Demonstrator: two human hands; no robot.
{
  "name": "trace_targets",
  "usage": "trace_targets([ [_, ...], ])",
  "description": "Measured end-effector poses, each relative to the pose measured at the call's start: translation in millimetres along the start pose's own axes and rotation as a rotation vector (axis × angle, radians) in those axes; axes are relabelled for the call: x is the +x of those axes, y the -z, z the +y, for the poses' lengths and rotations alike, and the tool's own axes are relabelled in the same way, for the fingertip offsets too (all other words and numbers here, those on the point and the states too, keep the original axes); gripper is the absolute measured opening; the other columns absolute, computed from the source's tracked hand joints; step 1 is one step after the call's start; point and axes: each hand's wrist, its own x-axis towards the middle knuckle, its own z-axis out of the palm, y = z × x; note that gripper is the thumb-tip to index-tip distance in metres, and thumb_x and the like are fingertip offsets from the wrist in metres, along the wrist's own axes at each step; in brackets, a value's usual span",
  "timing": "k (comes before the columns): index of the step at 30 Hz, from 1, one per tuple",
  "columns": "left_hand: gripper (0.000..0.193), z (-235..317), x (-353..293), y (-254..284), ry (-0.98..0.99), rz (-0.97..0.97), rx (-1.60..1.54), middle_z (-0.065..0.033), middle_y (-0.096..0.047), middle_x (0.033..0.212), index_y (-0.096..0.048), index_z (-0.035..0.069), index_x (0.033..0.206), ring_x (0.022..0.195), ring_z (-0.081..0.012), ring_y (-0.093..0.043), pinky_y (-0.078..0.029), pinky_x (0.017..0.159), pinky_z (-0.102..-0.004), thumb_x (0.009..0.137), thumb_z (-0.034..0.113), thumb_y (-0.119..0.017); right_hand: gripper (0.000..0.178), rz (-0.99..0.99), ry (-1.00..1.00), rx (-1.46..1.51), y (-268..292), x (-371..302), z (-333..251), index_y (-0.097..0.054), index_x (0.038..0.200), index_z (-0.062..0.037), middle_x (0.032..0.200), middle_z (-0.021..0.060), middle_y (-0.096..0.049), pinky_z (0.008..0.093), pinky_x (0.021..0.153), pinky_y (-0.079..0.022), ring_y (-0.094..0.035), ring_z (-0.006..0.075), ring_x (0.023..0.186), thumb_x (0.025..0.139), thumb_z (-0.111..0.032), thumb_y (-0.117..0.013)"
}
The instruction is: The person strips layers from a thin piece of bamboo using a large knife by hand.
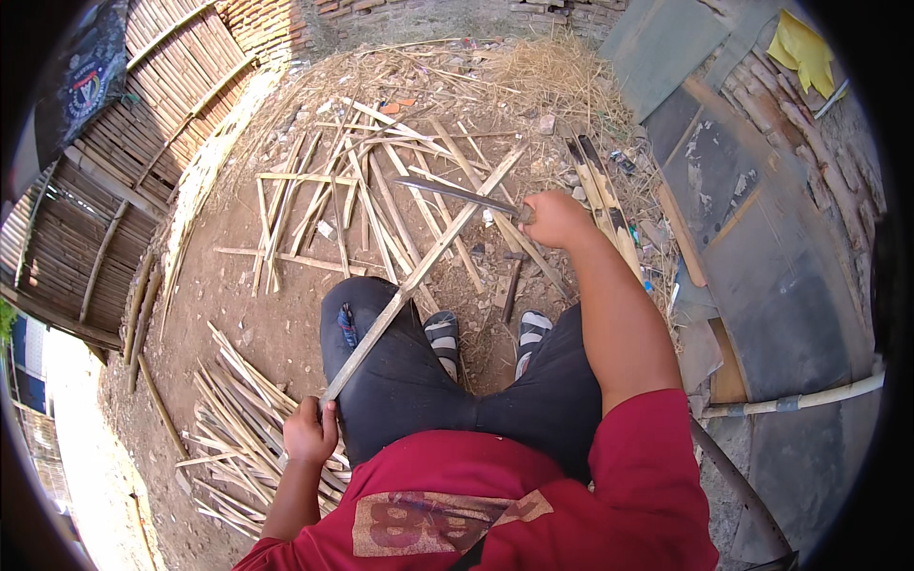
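My left hand [310, 430] is closed round the near end of a long bamboo strip [400, 298]. The strip slants over my left thigh and points up to the right, away from me. In my right hand [555, 221] is the handle of a machete [455, 192]. Its long blade reaches left and crosses the strip near the strip's far end; whether blade and strip touch I cannot tell. The fingers of my right hand are wrapped round the handle and partly hidden.
Many split strips [381, 181] lie scattered on the dirt ahead. A second pile of strips [238, 419] is by my left side. A hammer-like tool [512, 285] lies between my feet. Dark panels [752, 247] lean at the right, a woven bamboo wall [133, 143] stands left.
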Motion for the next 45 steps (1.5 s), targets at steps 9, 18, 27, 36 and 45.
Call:
trace_targets([
  [9,0.034,-13,-7,1,-0.018,-0.037,0.002,-0.0227,-0.059,0.067,-0.055,0.002,0.086,0.065,-0.0473,-0.060,-0.046,0.059,-0.0548,0.101,0.033,-0.060,0.037,0.117,-0.076,0.108,18,12,29,-0.073,0.115,-0.0079,0.104,0.0201,-0.074,0.0481,0.086,-0.056,-0.071,0.0380,0.098,0.084,-0.029,-0.078],
  [18,0.029,-29,-11,-10,-0.068,-0.002,-0.008,-0.0212,-0.061,0.071,-0.059,0.002,0.089,0.064,-0.0452,-0.062,-0.047,0.057,-0.0530,0.099,0.029,-0.063,0.036,-0.124,0.064,0.076,23,-2,-9,-0.073,0.111,-0.0089,0.101,0.0214,-0.073,0.0485,0.084,-0.056,-0.071,0.0400,0.094,0.082,-0.030,-0.079],
  [27,0.028,-40,-11,-6,-0.122,0.074,0.057,-0.0192,-0.062,0.070,-0.061,0.003,0.091,0.064,-0.0438,-0.063,-0.048,0.057,-0.0514,0.097,0.029,-0.065,0.037,-0.078,0.195,-0.142,17,-1,-23,-0.074,0.107,-0.0074,0.094,0.0204,-0.073,0.0486,0.081,-0.055,-0.071,0.0381,0.095,0.080,-0.032,-0.081],
  [36,0.028,-36,-13,-8,-0.082,0.053,-0.006,-0.0212,-0.062,0.071,-0.061,0.002,0.093,0.064,-0.0447,-0.063,-0.048,0.058,-0.0520,0.098,0.029,-0.064,0.049,0.031,0.170,-0.006,29,-7,-24,-0.071,0.121,-0.0033,0.102,0.0218,-0.073,0.0460,0.085,-0.056,-0.071,0.0401,0.096,0.083,-0.033,-0.080],
  [45,0.025,-44,-13,-5,-0.112,0.069,0.053,-0.0202,-0.063,0.071,-0.063,0.002,0.094,0.063,-0.0431,-0.064,-0.048,0.057,-0.0503,0.097,0.027,-0.065,0.042,0.243,-0.080,0.103,38,2,22,-0.072,0.119,-0.0073,0.103,0.0202,-0.074,0.0452,0.085,-0.056,-0.071,0.0385,0.098,0.086,-0.032,-0.079],
])
